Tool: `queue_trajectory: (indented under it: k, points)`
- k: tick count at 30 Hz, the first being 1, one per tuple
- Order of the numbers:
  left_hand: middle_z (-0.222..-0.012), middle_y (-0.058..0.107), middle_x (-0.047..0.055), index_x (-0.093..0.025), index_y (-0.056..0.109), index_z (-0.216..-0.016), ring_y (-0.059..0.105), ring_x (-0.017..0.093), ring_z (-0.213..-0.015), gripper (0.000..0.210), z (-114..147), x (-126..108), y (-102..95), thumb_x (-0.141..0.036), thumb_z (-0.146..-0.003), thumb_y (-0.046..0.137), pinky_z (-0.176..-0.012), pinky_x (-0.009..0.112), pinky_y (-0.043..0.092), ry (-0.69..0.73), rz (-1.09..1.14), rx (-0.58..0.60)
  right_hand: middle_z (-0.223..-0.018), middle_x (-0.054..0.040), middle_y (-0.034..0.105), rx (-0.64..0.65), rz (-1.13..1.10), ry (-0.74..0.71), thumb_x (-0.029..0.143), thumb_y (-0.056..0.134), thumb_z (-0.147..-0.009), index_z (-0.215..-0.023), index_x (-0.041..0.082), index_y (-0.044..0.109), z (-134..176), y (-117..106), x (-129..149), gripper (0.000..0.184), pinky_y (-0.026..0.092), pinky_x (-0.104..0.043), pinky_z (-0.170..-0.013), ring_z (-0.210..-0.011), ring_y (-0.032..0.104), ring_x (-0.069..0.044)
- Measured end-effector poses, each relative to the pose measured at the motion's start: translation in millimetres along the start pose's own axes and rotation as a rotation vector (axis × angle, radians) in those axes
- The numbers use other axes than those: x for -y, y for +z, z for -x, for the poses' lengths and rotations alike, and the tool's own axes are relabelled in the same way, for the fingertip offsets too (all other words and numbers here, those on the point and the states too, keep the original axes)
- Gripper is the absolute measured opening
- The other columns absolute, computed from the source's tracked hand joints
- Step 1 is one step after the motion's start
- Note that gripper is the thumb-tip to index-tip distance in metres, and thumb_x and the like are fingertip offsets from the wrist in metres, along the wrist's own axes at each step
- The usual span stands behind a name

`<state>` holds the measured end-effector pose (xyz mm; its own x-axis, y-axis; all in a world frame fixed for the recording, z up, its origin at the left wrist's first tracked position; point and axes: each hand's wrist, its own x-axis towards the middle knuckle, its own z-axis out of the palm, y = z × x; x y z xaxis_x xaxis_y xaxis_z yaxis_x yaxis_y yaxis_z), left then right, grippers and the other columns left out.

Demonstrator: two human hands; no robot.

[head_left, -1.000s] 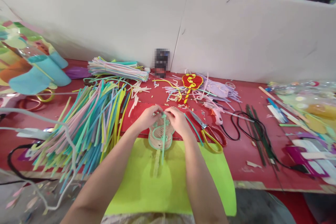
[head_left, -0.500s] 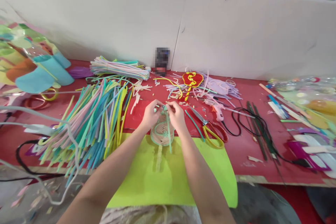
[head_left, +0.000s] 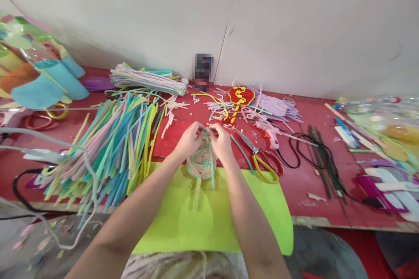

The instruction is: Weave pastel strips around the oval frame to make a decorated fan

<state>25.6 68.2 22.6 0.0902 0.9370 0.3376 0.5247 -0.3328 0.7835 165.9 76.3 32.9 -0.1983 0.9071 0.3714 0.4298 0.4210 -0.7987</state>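
My left hand [head_left: 190, 140] and my right hand [head_left: 221, 143] meet fingertip to fingertip at the top of a beige, fan-shaped pipe-cleaner piece [head_left: 194, 170] edged in mint green. A mint-green pipe cleaner [head_left: 211, 170] is pinched between the fingers of my right hand, and its loose end hangs down over the piece. My left fingers are closed too, at the piece's upper edge; what exactly they grip is partly hidden. From the piece's lower end a pale yellow handle [head_left: 197, 195] extends over a lime-green sheet [head_left: 176, 222]. A red mat [head_left: 168, 137] lies behind.
Scissors [head_left: 260, 154] and a pink glue gun [head_left: 270, 135] lie right of my hands, with a black cable [head_left: 296, 152]. Many pipe cleaners [head_left: 114, 139] are heaped left. A red-and-yellow fan-shaped piece [head_left: 241, 96] lies behind. A white cable [head_left: 88, 174] loops at left.
The view has shifted slightly. Both hands stay closed at the top of the piece, with only small finger movement; the green pipe cleaner still hangs down in front.
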Motion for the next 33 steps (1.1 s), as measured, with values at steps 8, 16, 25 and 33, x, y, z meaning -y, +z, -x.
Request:
queue_trajectory:
  k: [8,16,25,33]
  points:
    - [-0.078,0.054,0.002,-0.018,0.052,-0.083,0.051,0.014,-0.072,0.01,-2.2,5.4,-13.7,-0.019,-0.082,0.043,-0.067,0.026,0.039,0.057,-0.059,0.213,-0.082,-0.0048,0.06,0.125,0.053,-0.113,0.036,0.04,-0.088,-0.085,0.02,0.054,-1.5,-9.9,-7.2,0.022,0.042,-0.027,-0.074,-0.079,0.056,-0.017]
    - [-0.08,0.056,0.001,-0.017,0.055,-0.084,0.052,0.012,-0.076,0.013,-2.9,-4.0,-10.1,-0.015,-0.08,0.044,-0.073,0.024,0.04,0.097,0.041,0.067,-0.079,-0.0033,0.059,0.066,-0.131,-0.004,0.042,0.044,-0.085,-0.082,0.019,0.052,-3.7,-8.2,-2.1,0.024,0.043,-0.027,-0.071,-0.075,0.056,-0.015]
    - [-0.087,0.059,0.005,-0.018,0.057,-0.088,0.052,0.016,-0.086,0.016,1.1,-5.0,-5.3,-0.017,-0.082,0.042,-0.081,0.029,0.04,0.151,-0.108,0.002,-0.071,-0.0007,0.056,0.041,-0.367,0.175,0.047,0.049,-0.08,-0.078,0.018,0.051,-4.2,5.5,-15.3,0.029,0.044,-0.026,-0.066,-0.067,0.053,-0.014]
    - [-0.076,0.055,0.001,-0.017,0.053,-0.083,0.051,0.013,-0.072,0.016,0.4,-2.2,-0.9,-0.027,-0.085,0.04,-0.07,0.025,0.04,-0.001,0.046,0.067,-0.08,-0.0042,0.061,0.056,-0.178,0.095,0.046,0.047,-0.082,-0.082,0.019,0.054,-4.3,-2.9,-11.4,0.028,0.044,-0.029,-0.073,-0.078,0.057,-0.017]
